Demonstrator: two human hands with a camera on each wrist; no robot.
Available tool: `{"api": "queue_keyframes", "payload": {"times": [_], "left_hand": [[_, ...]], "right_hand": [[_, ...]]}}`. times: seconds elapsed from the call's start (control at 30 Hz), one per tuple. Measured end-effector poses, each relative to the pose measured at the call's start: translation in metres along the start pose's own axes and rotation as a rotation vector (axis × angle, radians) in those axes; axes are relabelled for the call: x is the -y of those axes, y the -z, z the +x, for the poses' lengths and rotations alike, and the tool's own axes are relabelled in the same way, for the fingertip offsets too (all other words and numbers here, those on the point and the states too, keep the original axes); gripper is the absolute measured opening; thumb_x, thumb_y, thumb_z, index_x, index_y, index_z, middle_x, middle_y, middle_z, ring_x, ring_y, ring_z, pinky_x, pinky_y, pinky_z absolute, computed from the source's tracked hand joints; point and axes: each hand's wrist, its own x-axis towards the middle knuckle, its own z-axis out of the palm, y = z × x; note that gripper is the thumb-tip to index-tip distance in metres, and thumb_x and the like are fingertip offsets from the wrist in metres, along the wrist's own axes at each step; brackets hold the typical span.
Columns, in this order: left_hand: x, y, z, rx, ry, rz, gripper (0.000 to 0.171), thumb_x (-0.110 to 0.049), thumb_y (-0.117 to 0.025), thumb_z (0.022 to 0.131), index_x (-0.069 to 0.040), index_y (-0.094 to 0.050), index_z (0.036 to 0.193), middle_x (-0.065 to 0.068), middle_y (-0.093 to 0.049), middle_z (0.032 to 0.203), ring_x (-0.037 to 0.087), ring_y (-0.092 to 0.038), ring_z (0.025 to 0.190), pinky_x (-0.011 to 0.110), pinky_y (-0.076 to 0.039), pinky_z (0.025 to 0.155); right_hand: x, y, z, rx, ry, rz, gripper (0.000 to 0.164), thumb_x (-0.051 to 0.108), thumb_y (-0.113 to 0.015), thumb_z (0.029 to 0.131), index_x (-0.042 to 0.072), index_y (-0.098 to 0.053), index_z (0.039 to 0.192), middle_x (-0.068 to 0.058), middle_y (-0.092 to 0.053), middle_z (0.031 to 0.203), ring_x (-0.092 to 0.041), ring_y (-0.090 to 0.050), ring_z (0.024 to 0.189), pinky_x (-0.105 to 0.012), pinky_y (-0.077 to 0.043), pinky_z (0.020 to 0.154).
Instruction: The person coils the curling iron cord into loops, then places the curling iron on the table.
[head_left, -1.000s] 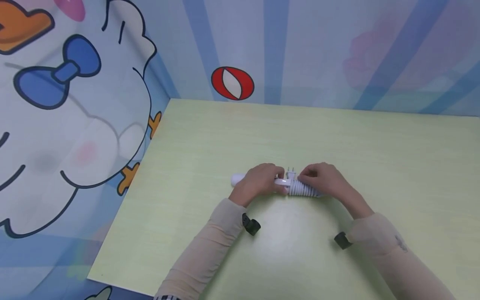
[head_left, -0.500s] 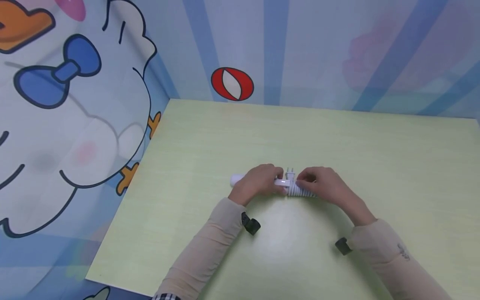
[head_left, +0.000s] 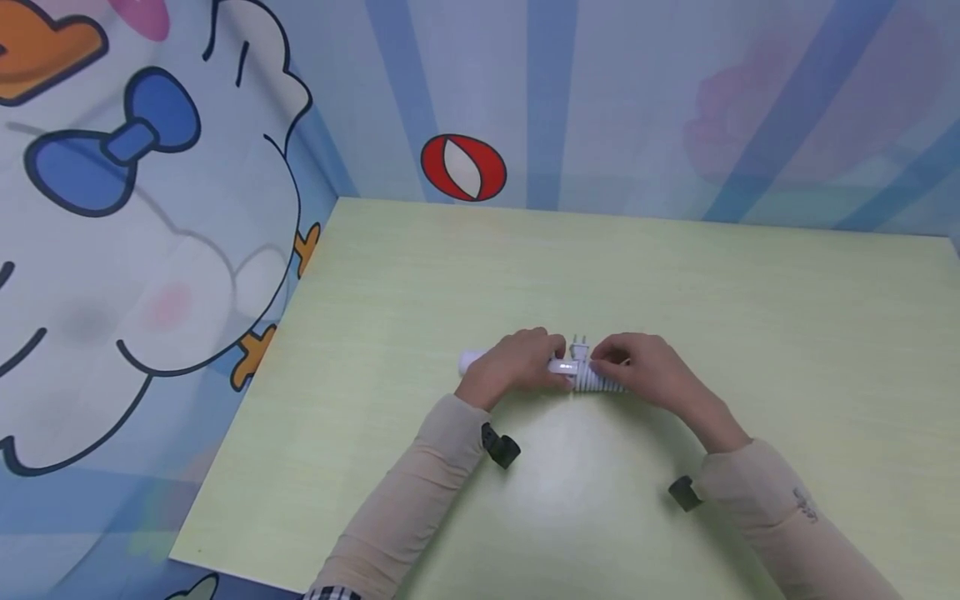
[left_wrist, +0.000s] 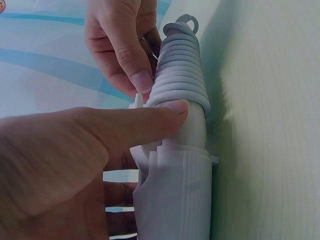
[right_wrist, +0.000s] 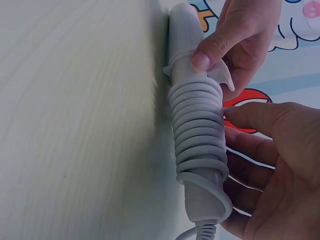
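A white curling iron [left_wrist: 180, 200] lies sideways on the table, its rounded end to the left in the head view. Its white power cord [right_wrist: 199, 132] is wound in several tight coils round the handle, with a looser turn towards the handle's end. The two-pin plug [head_left: 579, 350] points away from the person beside the first coils. My left hand [head_left: 517, 362] grips the iron around its middle, thumb pressed on top just before the coils. My right hand [head_left: 648, 367] pinches at the coiled cord near the plug, its other fingers bent along the handle's far side.
The pale green table [head_left: 420, 275] spreads all around the hands. Behind it and to the left stand walls with cartoon prints, including a red and white ball [head_left: 463, 167]. Dark wrist cameras [head_left: 501, 446] sit on the beige sleeves.
Over the first half second my right hand shifts slightly left and nearer to the person, covering more of the coils. My left hand and the curling iron stay almost still.
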Motion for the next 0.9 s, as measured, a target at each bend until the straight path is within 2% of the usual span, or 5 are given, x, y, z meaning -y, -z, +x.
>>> {"api": "queue_keyframes", "payload": {"times": [0.33, 0.73, 0.9], "left_hand": [[-0.0003, 0.0019, -0.0005, 0.019, -0.002, 0.0, 0.037, -0.04, -0.066, 0.088, -0.015, -0.058, 0.114, -0.001, -0.055, 0.096, 0.013, -0.051, 0.082, 0.025, -0.041, 0.068], [-0.0017, 0.0036, 0.0007, 0.036, 0.008, 0.011, 0.039, -0.04, -0.066, 0.087, -0.016, -0.057, 0.116, -0.001, -0.055, 0.097, 0.014, -0.051, 0.083, 0.026, -0.041, 0.069], [-0.0009, 0.0037, 0.0002, 0.032, 0.031, 0.03, 0.051, -0.047, -0.065, 0.087, -0.018, -0.052, 0.127, 0.002, -0.056, 0.109, 0.016, -0.051, 0.091, 0.031, -0.042, 0.078]], "right_hand": [[-0.0005, 0.0003, 0.0003, -0.021, 0.024, -0.009, 0.019, 0.021, -0.061, 0.093, 0.007, -0.068, 0.105, -0.009, -0.07, 0.103, -0.024, -0.063, 0.094, -0.043, -0.05, 0.082], [-0.0003, 0.0004, 0.0002, -0.029, 0.005, -0.008, 0.022, 0.022, -0.06, 0.093, 0.007, -0.068, 0.107, -0.01, -0.069, 0.105, -0.023, -0.062, 0.094, -0.042, -0.049, 0.081], [-0.0009, 0.0009, 0.0006, -0.04, -0.004, -0.005, 0.025, 0.024, -0.059, 0.094, 0.006, -0.067, 0.11, -0.012, -0.069, 0.106, -0.026, -0.063, 0.096, -0.041, -0.05, 0.079]]}}
